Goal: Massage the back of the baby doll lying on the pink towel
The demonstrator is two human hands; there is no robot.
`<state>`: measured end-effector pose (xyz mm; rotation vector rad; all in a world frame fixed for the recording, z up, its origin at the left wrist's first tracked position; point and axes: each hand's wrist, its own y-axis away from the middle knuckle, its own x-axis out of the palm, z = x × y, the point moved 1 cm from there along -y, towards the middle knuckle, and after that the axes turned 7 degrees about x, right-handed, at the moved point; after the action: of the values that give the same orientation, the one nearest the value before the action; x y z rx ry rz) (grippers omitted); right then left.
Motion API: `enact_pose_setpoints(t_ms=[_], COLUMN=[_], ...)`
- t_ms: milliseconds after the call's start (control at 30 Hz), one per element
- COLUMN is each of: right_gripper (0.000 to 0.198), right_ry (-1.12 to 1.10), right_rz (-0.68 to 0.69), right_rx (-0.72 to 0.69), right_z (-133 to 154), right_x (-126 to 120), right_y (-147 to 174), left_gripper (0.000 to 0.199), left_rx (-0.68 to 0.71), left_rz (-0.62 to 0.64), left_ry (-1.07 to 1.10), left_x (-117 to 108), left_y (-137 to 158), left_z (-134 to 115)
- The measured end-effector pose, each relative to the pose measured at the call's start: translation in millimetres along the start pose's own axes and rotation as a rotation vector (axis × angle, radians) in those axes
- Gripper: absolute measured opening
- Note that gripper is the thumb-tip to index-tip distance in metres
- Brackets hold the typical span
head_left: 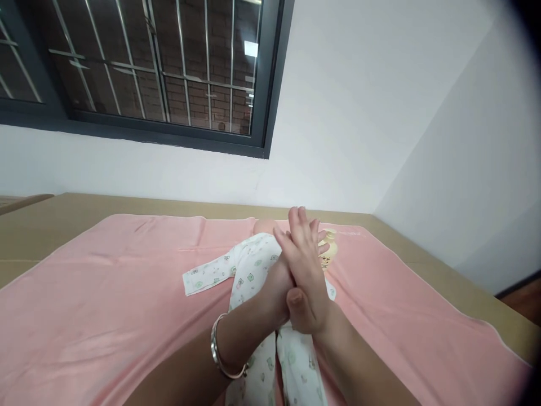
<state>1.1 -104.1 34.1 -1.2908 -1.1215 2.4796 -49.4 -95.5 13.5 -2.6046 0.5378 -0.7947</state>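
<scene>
Silver bangle (pixel 216 349) on its wrist, the left hand (pixel 276 286) is pressed against the right hand (pixel 310 282), whose fingers stretch out straight. Can't tell how the left fingers sit or if anything's between the palms. Right below: a white printed outfit (pixel 249 276), one sleeve out to the left, legs toward the near side. Something rounded and pinkish (pixel 265 226) shows at its far end, can't tell what. It's all on a pink sheet (pixel 139 282).
</scene>
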Motion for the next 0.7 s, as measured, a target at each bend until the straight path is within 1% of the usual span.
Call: enact_pose_setpoints(t_ms=[33, 100, 133, 167, 233, 300, 333, 367, 400, 433, 467, 500, 567, 600, 633, 667, 700], right_gripper=[0.065, 0.063, 0.063, 0.064, 0.064, 0.063, 0.063, 0.063, 0.062, 0.060, 0.057, 0.053, 0.049, 0.047, 0.045, 0.043, 0.041], right_ry=[-0.011, -0.015, -0.011, -0.004, -0.017, -0.070, -0.108, -0.145, -0.180, -0.215, -0.240, -0.253, -0.225, -0.182, -0.127, -0.067, -0.006], right_rz=[-0.078, -0.223, -0.266, -0.279, -0.266, -0.229, -0.202, -0.157, -0.090, -0.002, 0.087, 0.172, 0.291, 0.321, 0.335, 0.339, 0.336], right_rx=[-0.049, -0.140, -0.156, -0.152, -0.104, -0.010, 0.055, 0.144, 0.237, 0.299, 0.322, 0.299, 0.171, 0.116, 0.095, 0.112, 0.163], right_z=[-6.4, -18.7, -24.9, -31.2, -43.4, -55.4, -61.1, -66.8, -72.1, -76.7, -80.7, -84.2, -90.9, -94.6, -98.6, -102.5, -105.6], right_x=[2.2, 8.8, 13.4, 19.3, 35.1, 55.7, 67.0, 78.3, 88.9, 98.3, 105.9, 111.4, 116.6, 117.1, 116.8, 116.2, 115.6], right_y=[-3.2, -8.6, -11.0, -13.1, -16.2, -17.4, -17.3, -16.9, -16.4, -15.9, -15.6, -15.6, -16.7, -17.5, -18.5, -19.2, -19.7], left_gripper=[0.091, 0.072, 0.065, 0.060, 0.057, 0.056, 0.055, 0.052, 0.047, 0.042, 0.040, 0.038, 0.034, 0.033, 0.031, 0.029, 0.028], left_rx=[-0.057, -0.162, -0.202, -0.221, -0.209, -0.147, -0.104, -0.057, 0.010, 0.051, 0.050, 0.022, -0.027, 0.002, 0.055, 0.106, 0.153], left_rz=[0.093, 0.136, 0.113, 0.089, 0.056, -0.015, -0.084, -0.185, -0.309, -0.400, -0.457, -0.494, -0.509, -0.507, -0.509, -0.512, -0.519], left_ry=[0.006, 0.046, 0.074, 0.102, 0.133, 0.097, 0.050, -0.024, -0.125, -0.214, -0.277, -0.330, -0.484, -0.551, -0.605, -0.645, -0.673], left_x=[-2.8, -11.0, -15.2, -19.3, -28.5, -43.4, -53.9, -66.4, -80.1, -93.7, -106.7, -118.4, -136.6, -142.7, -147.3, -150.4, -152.6], left_y=[-1.5, -4.2, -5.5, -7.2, -13.4, -24.9, -32.5, -40.7, -48.7, -56.1, -62.1, -66.5, -69.6, -68.7, -66.6, -63.9, -61.1], left_z=[-4.2, -13.2, -16.2, -17.9, -16.7, -10.8, -6.6, -1.8, 3.2, 8.9, 15.6, 22.9, 38.5, 46.0, 53.1, 59.8, 65.8])
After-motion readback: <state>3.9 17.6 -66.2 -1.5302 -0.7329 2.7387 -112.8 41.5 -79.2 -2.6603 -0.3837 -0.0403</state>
